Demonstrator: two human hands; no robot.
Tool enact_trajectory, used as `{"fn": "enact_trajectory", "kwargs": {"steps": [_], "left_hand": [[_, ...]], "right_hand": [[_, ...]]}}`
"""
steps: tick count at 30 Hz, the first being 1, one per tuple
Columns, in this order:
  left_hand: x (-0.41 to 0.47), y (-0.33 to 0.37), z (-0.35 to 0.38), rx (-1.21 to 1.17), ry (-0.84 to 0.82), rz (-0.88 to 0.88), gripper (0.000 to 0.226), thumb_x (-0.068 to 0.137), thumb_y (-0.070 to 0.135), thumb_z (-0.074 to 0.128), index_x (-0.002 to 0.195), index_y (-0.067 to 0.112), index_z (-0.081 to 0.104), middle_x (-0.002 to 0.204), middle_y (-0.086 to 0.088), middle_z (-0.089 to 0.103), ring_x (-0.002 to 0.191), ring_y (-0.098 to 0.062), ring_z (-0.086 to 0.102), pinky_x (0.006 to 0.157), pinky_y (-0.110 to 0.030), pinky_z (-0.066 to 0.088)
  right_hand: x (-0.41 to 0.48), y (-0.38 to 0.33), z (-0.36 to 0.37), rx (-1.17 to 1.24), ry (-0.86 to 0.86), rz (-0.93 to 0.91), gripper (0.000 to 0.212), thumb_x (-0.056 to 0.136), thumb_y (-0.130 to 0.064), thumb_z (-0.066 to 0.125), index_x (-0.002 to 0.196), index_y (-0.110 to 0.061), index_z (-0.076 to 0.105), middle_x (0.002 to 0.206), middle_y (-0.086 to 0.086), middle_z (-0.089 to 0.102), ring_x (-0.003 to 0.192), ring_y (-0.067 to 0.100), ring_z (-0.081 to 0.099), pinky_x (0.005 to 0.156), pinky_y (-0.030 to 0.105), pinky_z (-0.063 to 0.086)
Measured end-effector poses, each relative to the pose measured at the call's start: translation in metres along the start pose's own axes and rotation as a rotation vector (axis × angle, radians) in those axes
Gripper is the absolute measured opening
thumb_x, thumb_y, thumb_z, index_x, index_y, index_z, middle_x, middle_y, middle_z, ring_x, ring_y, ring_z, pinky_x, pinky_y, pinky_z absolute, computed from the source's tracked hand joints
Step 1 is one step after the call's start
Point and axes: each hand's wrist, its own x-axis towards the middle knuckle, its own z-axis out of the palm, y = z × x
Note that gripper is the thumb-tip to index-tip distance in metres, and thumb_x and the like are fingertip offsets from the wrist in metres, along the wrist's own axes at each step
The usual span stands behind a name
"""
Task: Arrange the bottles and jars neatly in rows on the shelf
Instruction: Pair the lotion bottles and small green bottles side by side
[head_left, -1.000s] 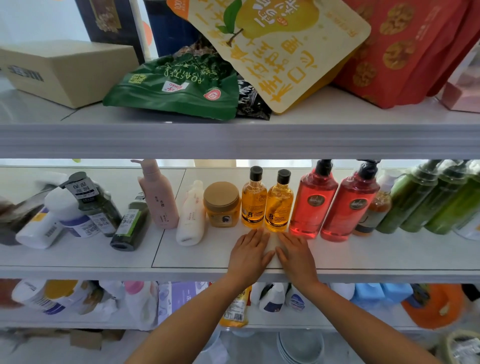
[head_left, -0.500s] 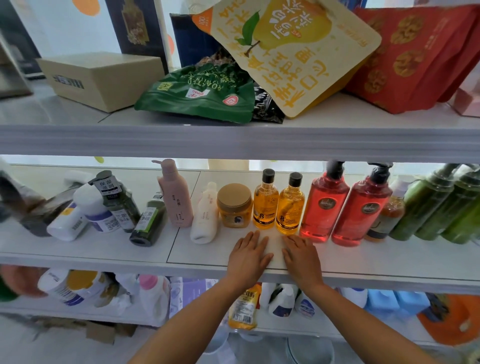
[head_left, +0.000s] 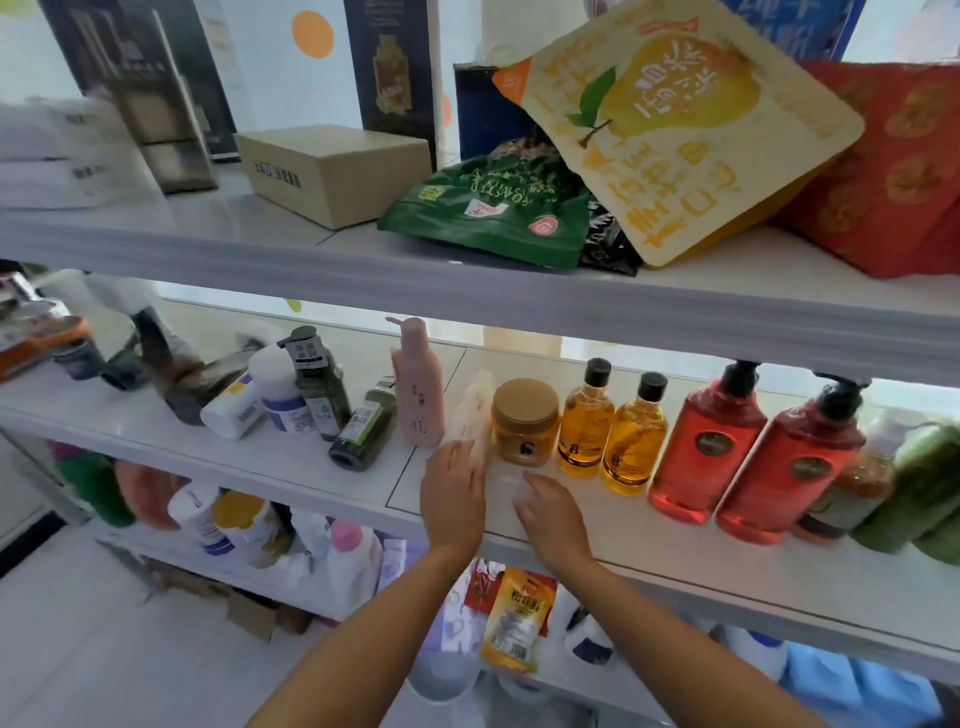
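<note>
Standing in a row on the middle shelf (head_left: 675, 561): pink pump bottle (head_left: 418, 395), tan-lidded jar (head_left: 525, 423), two amber bottles (head_left: 587, 421), two red pump bottles (head_left: 706, 447). White bottle (head_left: 474, 415): lying between the pink pump bottle and the jar. Left hand (head_left: 454, 491): fingers straight, together, touching the white bottle's near end. Right hand (head_left: 551, 514): fingers relaxed, slightly apart, on the shelf before the jar.

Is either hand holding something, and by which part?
No clear grip: the left hand touches the white bottle at its near end; the right hand is empty.
</note>
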Motion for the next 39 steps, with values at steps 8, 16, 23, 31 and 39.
{"fn": "enact_trajectory", "kwargs": {"steps": [8,16,23,31,39], "left_hand": [[0.04,-0.04,-0.011,-0.339,-0.313,-0.508,0.038,0.097,0.038,0.043,0.118,0.011,0.059,0.111,-0.008,0.059,0.107,-0.028,0.055,0.086,-0.032,0.042],[0.073,-0.067,-0.011,-0.693,-0.531,-0.725,0.048,0.087,0.032,0.064,0.124,0.003,0.054,0.12,-0.015,0.063,0.108,-0.032,0.059,0.097,-0.039,0.048],[0.081,-0.074,0.003,-0.634,-0.636,-0.67,0.067,0.079,0.042,0.07,0.124,-0.006,0.052,0.12,-0.022,0.061,0.109,-0.036,0.059,0.095,-0.045,0.05],[0.083,-0.07,-0.007,-0.668,-0.656,-0.73,0.066,0.079,0.031,0.074,0.127,-0.004,0.044,0.124,-0.019,0.056,0.112,-0.033,0.055,0.09,-0.038,0.049],[0.076,-0.074,-0.006,-0.782,-0.692,-0.681,0.055,0.078,0.023,0.076,0.117,-0.004,0.049,0.119,-0.02,0.061,0.107,-0.033,0.06,0.094,-0.046,0.051]], "right_hand": [[0.033,-0.047,0.032,0.534,0.036,0.449,0.052,0.089,-0.034,0.061,0.132,-0.007,0.051,0.126,0.01,0.059,0.106,0.025,0.059,0.089,0.036,0.052],[0.052,-0.071,0.051,0.768,0.149,0.6,0.03,0.074,-0.033,0.078,0.089,-0.009,0.071,0.074,0.004,0.064,0.073,0.022,0.059,0.068,0.034,0.05],[0.056,-0.08,0.056,0.797,0.234,0.66,0.026,0.07,-0.034,0.081,0.076,-0.014,0.065,0.078,0.007,0.064,0.073,0.022,0.058,0.063,0.031,0.046],[0.051,-0.082,0.041,0.983,0.132,0.688,0.023,0.073,-0.013,0.078,0.087,-0.007,0.061,0.085,0.009,0.067,0.079,0.02,0.063,0.073,0.029,0.054],[0.051,-0.076,0.036,1.046,0.076,0.718,0.035,0.075,-0.003,0.074,0.105,0.006,0.059,0.088,0.014,0.066,0.084,0.023,0.064,0.069,0.027,0.055]]}}
